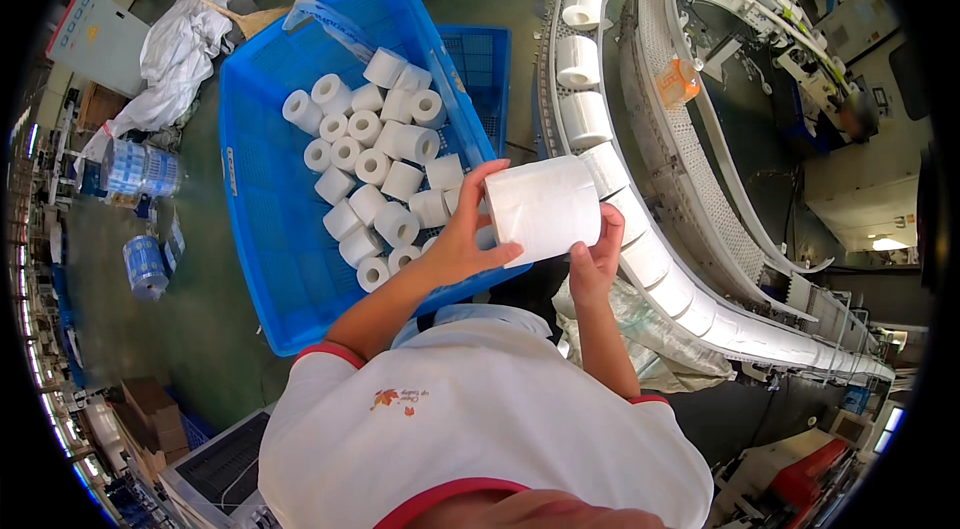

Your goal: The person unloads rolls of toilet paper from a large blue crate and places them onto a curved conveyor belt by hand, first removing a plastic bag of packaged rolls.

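Both hands up at chest height, gripping one white paper roll [545, 208] between them. Left hand [462, 241] curled around its near left side, thumb across the lower face; right hand [596, 257] closed on the lower right edge. Roll held over the gap between blue crate [262, 229] (loose small rolls [385, 184] heaped in its right half) and curved conveyor [640, 259], which carries a line of similar rolls [582, 59].
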`<state>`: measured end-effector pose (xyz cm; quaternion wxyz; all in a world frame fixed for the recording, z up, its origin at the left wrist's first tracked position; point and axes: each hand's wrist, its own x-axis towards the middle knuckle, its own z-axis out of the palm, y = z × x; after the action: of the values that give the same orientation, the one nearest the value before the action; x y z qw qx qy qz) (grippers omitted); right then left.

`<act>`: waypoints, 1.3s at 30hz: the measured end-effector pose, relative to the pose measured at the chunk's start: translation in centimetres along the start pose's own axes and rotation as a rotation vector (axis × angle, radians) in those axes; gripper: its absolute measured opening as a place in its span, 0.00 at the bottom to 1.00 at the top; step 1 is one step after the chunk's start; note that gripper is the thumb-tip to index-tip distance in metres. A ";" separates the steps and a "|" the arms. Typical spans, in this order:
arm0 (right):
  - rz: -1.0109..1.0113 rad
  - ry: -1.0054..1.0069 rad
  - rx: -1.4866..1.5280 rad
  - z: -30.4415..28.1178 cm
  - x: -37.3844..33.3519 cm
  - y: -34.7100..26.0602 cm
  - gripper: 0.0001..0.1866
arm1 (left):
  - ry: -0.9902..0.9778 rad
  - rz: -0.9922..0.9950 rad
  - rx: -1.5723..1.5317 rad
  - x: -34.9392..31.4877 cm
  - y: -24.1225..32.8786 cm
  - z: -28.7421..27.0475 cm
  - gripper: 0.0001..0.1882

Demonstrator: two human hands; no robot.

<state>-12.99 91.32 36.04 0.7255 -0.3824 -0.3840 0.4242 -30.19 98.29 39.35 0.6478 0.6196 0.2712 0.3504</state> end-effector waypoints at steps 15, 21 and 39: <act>0.522 -0.126 0.027 -1.0 3.0 -1.1 0.21 | -0.101 0.564 0.889 -2.4 -0.7 -0.1 0.31; 0.232 -0.135 -0.394 -8.6 7.4 0.3 0.21 | -0.017 0.268 0.819 -4.4 -1.4 -0.1 0.26; -0.385 -0.284 -1.254 -13.6 41.4 14.0 0.19 | 0.558 -0.102 0.701 -7.4 -3.9 -2.7 0.21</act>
<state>8.79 130.69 27.74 0.3711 -0.5967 -0.7108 0.0302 -36.37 94.17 34.64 0.3173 0.6695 0.5680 0.3586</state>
